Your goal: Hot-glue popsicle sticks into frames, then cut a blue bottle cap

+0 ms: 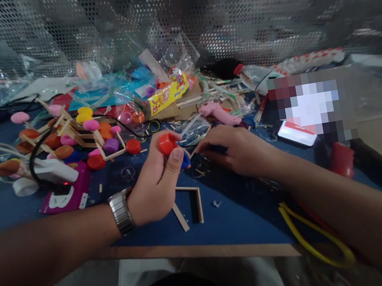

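My left hand, with a metal watch on its wrist, is closed around a red plastic cap. A blue piece shows beneath the cap, beside the thumb; its kind is hard to tell. Just to the right, my right hand is closed in a pinch. A thin pale sliver shows at its fingertips, but whether they grip it is unclear. Thin wooden sticks joined at a corner lie on the blue table below my hands. Behind my right hand lies a pink glue gun.
Colourful caps and wooden sticks form a cluster at left, by a magenta power box with a plugged-in adapter. Plastic bags and a yellow packet lie behind. At right are a lit phone and a yellow loop over the edge.
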### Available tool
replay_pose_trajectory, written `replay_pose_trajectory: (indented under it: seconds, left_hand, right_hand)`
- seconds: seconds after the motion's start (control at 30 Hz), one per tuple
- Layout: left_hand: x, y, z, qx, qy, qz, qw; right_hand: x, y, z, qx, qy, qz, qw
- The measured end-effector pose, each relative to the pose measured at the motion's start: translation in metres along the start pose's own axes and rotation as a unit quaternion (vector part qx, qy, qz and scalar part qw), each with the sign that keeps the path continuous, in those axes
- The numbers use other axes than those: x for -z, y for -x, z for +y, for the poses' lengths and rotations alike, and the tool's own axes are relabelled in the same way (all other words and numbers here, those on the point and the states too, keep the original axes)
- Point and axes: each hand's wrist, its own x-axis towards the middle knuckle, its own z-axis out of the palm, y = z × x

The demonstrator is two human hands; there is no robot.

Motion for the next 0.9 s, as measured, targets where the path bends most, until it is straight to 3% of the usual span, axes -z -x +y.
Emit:
replay_pose_trajectory:
  seconds: [0.23, 0.5, 0.9]
  left_hand:
    - [0.002, -0.002, -0.001, -0.024, -0.135, -0.075, 0.988]
    - [0.002, -0.003, 0.004, 0.005, -0.327, -0.131, 0.936]
    - [0.001, -0.005, 0.007, 0.004, -0.411, -0.158, 0.898]
  right_hand:
    - [-0.001, 0.001, -0.008, 0.013, -0.022, -0.012, 1.0]
    - [0.002, 0.0, -0.015, 0.049, -0.036, -0.001, 0.998]
    - [-0.003, 0.003, -0.014, 0.062, -0.074, -0.017, 0.995]
